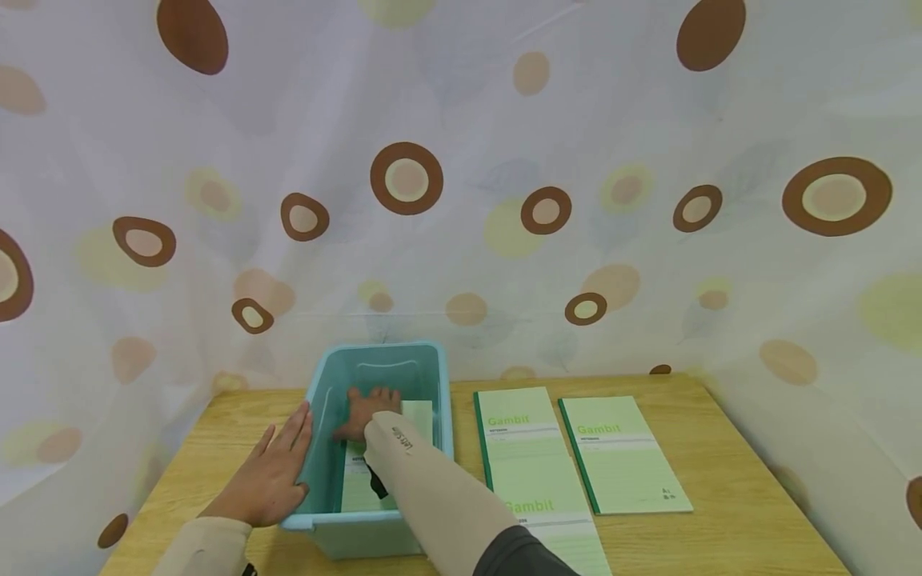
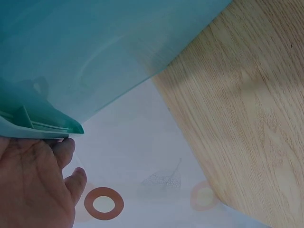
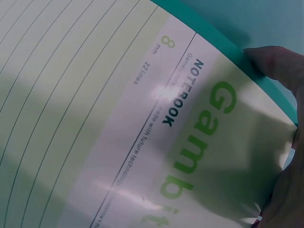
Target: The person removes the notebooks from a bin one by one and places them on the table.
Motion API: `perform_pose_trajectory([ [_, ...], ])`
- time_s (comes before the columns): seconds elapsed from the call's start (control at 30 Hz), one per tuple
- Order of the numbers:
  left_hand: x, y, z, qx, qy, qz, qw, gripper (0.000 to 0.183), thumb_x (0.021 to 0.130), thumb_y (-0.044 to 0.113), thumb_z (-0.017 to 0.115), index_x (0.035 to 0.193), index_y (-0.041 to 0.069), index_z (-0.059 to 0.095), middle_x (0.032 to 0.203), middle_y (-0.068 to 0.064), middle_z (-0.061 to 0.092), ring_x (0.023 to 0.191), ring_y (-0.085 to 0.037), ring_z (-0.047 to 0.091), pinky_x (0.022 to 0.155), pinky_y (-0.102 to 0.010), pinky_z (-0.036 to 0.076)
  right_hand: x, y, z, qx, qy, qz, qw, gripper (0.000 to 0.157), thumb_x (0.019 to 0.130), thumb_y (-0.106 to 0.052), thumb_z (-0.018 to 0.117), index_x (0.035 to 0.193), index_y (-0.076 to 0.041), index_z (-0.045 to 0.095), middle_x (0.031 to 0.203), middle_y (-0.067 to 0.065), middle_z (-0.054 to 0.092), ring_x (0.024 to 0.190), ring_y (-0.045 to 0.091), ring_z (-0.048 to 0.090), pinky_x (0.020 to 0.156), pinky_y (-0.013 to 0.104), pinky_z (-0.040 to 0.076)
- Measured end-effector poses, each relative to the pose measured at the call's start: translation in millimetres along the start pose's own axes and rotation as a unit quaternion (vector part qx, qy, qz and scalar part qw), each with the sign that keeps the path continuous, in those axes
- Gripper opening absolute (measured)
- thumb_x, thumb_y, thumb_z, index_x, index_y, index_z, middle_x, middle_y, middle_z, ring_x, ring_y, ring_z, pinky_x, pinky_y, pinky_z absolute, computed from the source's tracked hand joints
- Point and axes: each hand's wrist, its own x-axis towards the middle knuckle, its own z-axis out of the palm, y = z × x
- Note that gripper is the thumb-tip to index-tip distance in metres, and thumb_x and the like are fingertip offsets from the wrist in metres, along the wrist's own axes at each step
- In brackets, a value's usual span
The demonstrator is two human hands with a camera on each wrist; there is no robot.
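Note:
A light-blue plastic bin (image 1: pixel 446 408) stands on the table, with a pale green notebook (image 1: pixel 358 490) inside it. My left hand (image 1: pixel 270 476) rests against the bin's left rim, fingers fairly straight. Reaching into the bin, my right hand (image 1: pixel 370 410) grips the far end of the notebook. In the right wrist view the thumb (image 3: pixel 273 61) lies at the green spine and other fingers are at the top edge. The cover reads "Gambit". My right forearm hides part of the notebook in the head view.
Right of the bin, on the wooden table (image 1: pixel 742 472), lie more Gambit notebooks: two overlapping in a column, the far one (image 1: pixel 515 412) and the near one (image 1: pixel 558 544), and a separate notebook (image 1: pixel 627 460) to their right. A patterned curtain (image 1: pixel 475 264) hangs behind the table.

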Motion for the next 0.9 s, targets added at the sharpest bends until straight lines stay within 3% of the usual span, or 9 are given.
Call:
perform_pose_trajectory([
  [0.4,-1.2,0.0,1.3,-0.001,0.019,0.006,0.9998,0.076,0.078,0.007,0.058,0.143,-0.018,0.026,0.153,-0.031,0.018,0.14,-0.044,0.024,0.108,-0.065,0.02,-1.7,-2.7,0.2,-0.041,0.015,-0.007,0.999,0.069,0.075,-0.066,0.066,0.131,-0.031,0.048,0.119,0.005,0.059,0.114,0.02,0.052,0.097,0.039,0.034],
  [0.9,-0.7,1.9,-0.9,-0.001,0.008,0.001,1.0,0.077,0.078,0.008,0.057,0.142,-0.019,0.026,0.154,-0.031,0.017,0.14,-0.044,0.024,0.108,-0.065,0.019,-5.5,-4.4,-2.4,-0.053,0.021,0.004,0.998,0.066,0.079,-0.067,0.06,0.133,-0.03,0.048,0.123,0.007,0.059,0.117,0.023,0.05,0.099,0.041,0.033],
])
